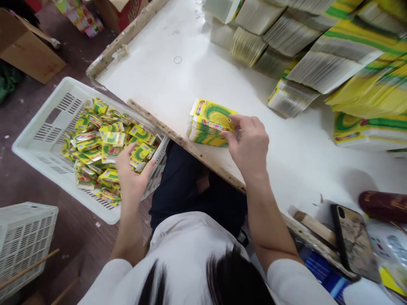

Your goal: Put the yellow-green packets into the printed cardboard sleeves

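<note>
My left hand [132, 173] is over the white plastic crate [41, 135], its thumb and fingers apart and nothing held between them. Beneath it, a heap of small folded yellow-and-green boxes [90, 144] fills much of the crate. On the white table, a short stack of flat yellow-and-green cartons [211, 123] lies near the front edge. My right hand [249, 144] is at the right end of that stack, thumb and fingers closed on the edge of a carton at its top. How many cartons it grips is hidden.
Tall piles of flat cartons [318, 59] stand along the back right of the table [152, 63]. A phone [356, 241] and a dark red cylinder [381, 205] lie at the right. Another white crate [25, 237] and a cardboard box [32, 51] are on the floor at the left.
</note>
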A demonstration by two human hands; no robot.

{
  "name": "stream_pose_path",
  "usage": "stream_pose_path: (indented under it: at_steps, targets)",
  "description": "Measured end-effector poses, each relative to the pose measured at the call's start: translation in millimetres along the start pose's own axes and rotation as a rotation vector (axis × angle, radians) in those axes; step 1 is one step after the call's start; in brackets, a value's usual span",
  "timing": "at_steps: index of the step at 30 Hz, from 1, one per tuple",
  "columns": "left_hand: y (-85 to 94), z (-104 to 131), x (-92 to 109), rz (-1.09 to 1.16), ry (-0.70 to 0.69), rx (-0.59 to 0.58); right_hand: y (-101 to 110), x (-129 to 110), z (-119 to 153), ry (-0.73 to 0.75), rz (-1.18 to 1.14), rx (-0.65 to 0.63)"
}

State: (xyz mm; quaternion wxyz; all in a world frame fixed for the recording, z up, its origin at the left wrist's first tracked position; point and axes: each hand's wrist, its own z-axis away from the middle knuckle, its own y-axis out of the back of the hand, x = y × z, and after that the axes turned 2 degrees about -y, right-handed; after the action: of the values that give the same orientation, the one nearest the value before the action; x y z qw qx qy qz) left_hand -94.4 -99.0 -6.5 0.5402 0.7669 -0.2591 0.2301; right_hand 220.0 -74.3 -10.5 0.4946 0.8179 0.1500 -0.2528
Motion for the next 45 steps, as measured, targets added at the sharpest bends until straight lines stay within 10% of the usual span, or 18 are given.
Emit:
stream_pose_path:
  at_steps: [7, 17, 21, 25, 28, 37, 45]
  targets:
    - [-39.5, 15, 47, 0.563, 0.061, -0.471, 4, -10, 9, -0.018, -0.182, 0.071]
    - [-56.0, 10, 58, 0.971, 0.207, -0.647, 28, -22, 6, -0.167, -0.733, -0.149]
    - [-68.5, 15, 73, 1.191, 0.314, -0.347, 26, -52, 30, -0.169, -0.961, -0.551]
    - [-73.9, 21, 79, 1.008, 0.099, 0.010, 4, -69, 53, -0.358, -1.019, -0.579]
    - [-74.6, 24, 72, 0.827, -0.052, -0.077, -3, -67, 59, -0.388, -1.041, -0.588]
    - [-76.5, 18, 76, 0.872, 0.270, -0.095, 4, -61, 63, -0.361, -1.152, -0.699]
    - [-71.4, 15, 84, 0.862, 0.212, -0.068, 13, -80, 74, -0.146, -1.064, -0.703]
